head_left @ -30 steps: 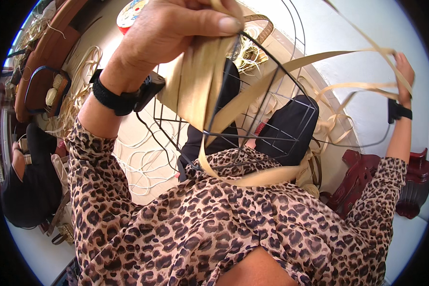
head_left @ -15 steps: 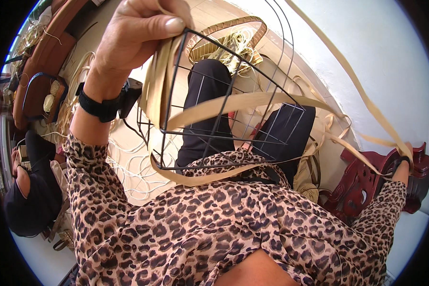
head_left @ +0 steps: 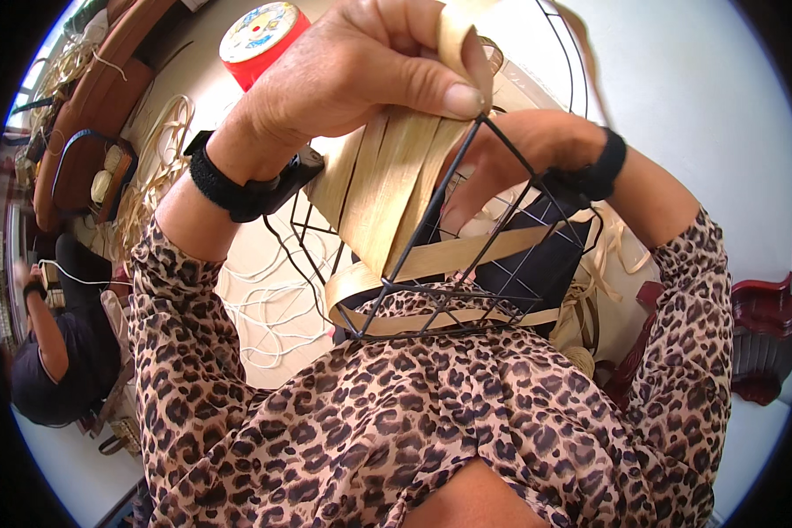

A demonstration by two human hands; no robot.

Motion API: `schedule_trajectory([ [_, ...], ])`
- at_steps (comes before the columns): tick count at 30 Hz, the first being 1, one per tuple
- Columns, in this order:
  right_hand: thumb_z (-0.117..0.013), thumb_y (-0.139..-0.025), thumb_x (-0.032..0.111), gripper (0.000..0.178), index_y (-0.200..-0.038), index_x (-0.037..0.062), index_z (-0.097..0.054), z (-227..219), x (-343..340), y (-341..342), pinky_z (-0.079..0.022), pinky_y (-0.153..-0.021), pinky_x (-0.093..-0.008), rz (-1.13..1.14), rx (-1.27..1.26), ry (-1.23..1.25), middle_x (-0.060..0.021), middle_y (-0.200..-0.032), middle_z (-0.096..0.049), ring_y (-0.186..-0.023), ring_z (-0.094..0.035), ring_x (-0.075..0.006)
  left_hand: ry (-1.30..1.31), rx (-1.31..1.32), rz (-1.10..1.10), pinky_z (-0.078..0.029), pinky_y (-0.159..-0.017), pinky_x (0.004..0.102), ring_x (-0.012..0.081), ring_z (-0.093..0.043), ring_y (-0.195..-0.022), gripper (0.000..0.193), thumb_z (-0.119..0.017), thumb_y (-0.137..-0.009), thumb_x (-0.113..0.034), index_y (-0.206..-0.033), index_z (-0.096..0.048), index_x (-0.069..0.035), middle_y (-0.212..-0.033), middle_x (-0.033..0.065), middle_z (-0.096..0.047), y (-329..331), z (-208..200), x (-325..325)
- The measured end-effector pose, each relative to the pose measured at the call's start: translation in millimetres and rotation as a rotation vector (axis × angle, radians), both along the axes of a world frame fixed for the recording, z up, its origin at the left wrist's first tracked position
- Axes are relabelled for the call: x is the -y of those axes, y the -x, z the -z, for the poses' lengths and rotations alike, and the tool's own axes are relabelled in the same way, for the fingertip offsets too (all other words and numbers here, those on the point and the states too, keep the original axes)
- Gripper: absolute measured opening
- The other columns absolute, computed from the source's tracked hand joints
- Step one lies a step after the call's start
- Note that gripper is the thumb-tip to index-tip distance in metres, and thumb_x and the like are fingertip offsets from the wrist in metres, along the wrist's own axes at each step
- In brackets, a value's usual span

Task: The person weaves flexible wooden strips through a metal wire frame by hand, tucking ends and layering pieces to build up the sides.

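A black wire frame hangs tilted over my lap. Flat tan strips lie side by side around one of its sides, and a loose strip crosses its lower part. At the top corner my left hand is closed, its thumb pressing a looped end of the tan strip against the wire. My right hand reaches in behind the wires, near the inner face of the wrapped side. Its visible fingers are stretched downward, partly hidden by the frame and strips.
A red round container with a patterned lid stands beyond my left hand. White cord lies tangled on the floor, near heaps of tan strips. Another person sits at far left. Dark red carved furniture stands at right.
My right hand has come from the far right, where it held the strip out, into the frame. My left hand and the frame have moved right and turned, showing the wrapped side more. The red container appears.
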State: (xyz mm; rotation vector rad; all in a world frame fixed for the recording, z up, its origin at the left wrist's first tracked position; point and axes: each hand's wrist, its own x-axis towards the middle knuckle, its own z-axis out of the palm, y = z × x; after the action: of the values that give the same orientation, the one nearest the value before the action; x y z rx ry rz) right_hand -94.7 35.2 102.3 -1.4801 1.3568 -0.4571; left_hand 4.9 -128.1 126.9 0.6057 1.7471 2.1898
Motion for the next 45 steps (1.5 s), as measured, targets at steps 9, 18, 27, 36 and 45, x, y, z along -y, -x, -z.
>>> schedule_trajectory([
  [9,-0.05,-0.088,0.025,0.03,-0.1,0.0002,-0.061,-21.8,-13.2,23.2,-0.049,-0.065,-0.0259,0.278,0.27,-0.131,-0.008,-0.092,-0.063,-0.079,-0.059,-0.013,0.01,0.022,-0.101,-0.047,-0.066,0.0198,0.0099,-0.057,-0.071,0.014,-0.067,-0.077,-0.002,-0.088,-0.064,0.004,-0.078,0.0062,-0.065,-3.3,6.5,1.0],
  [18,-0.055,-0.087,0.03,0.035,-0.107,0.0016,-0.06,-16.6,-13.8,0.7,-0.049,-0.071,-0.0263,0.051,0.194,-0.223,-0.0085,-0.095,-0.064,-0.08,-0.059,-0.014,-0.041,0.057,0.032,-0.047,-0.07,0.0211,0.0112,-0.059,-0.075,0.013,-0.066,-0.077,0.0,-0.089,-0.064,0.005,-0.081,0.0071,-0.065,0.2,0.3,-7.5],
  [27,-0.054,-0.086,0.033,0.033,-0.1,0.0041,-0.061,-16.6,-141.0,150.2,-0.045,-0.065,-0.0206,1.031,-0.641,0.388,-0.0018,-0.079,-0.057,-0.07,-0.052,-0.0094,-0.067,0.124,-0.025,-0.046,-0.067,0.0217,0.0115,-0.057,-0.073,0.013,-0.067,-0.076,0.0,-0.088,-0.065,0.004,-0.079,0.0072,-0.065,-5.7,5.3,6.5],
  [36,-0.055,-0.084,0.032,0.037,-0.107,0.003,-0.058,25.8,-397.3,142.6,-0.044,-0.075,-0.0248,1.513,-1.066,-0.11,-0.0065,-0.09,-0.057,-0.082,-0.053,-0.0144,-0.182,-0.088,-0.083,-0.041,-0.057,0.0247,0.0151,-0.054,-0.063,0.017,-0.069,-0.074,-0.006,-0.078,-0.062,0.009,-0.072,0.0122,-0.061,-1.4,12.6,33.0],
  [45,-0.056,-0.082,0.031,0.043,-0.113,0.0019,-0.055,13.3,-389.9,74.7,-0.043,-0.084,-0.029,1.476,-0.821,-0.155,-0.0112,-0.102,-0.057,-0.094,-0.054,-0.0194,0.197,-0.311,-0.178,-0.042,-0.047,0.0245,0.013,-0.051,-0.054,0.026,-0.068,-0.077,-0.023,-0.074,-0.06,0.001,-0.061,0.0063,-0.053,12.0,0.3,37.8],
])
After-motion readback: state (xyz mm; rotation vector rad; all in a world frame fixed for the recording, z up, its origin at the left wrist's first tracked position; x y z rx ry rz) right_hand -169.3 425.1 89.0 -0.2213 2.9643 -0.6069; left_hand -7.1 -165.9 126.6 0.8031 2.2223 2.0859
